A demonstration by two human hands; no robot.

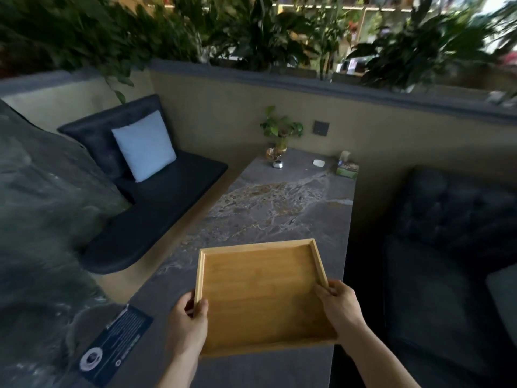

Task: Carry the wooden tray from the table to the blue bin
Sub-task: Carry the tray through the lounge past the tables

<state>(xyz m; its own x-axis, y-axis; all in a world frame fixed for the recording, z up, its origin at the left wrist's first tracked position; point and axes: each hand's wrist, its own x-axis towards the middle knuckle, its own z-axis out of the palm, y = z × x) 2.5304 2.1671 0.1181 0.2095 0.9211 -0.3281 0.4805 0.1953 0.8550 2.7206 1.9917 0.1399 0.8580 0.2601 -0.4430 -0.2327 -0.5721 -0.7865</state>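
Counted, largest first: two dark bench seats, one on the left (pixel 156 208) and one on the right (pixel 447 247); one long grey marbled table (pixel 274 203) between them; one wooden tray (pixel 260 298); one pale cushion (pixel 144 145) leaning on the left bench back; two hands.

Wooden tray: square, empty, raised rim, over the near end of the table. Whether its underside touches the tabletop cannot be told.

Left hand (pixel 188 323): fingers curled around the tray's left rim near its near corner, thumb on top. Right hand (pixel 340 306): fingers closed over the right rim, thumb inside the edge.

Other items: one dark printed card (pixel 117 348) lies on the table's near-left corner, apart from the tray. At the far end stand one small potted plant (pixel 279 133) in a glass vessel, one small metallic object (pixel 277 164), one small white object (pixel 319 163) and one green tissue box (pixel 347 168), all well apart from the tray.

Room: beige low wall (pixel 223 113) with a grey cap, one dark wall plate (pixel 321 127), dense foliage (pixel 251 32) above. Left edge of view is blurred.
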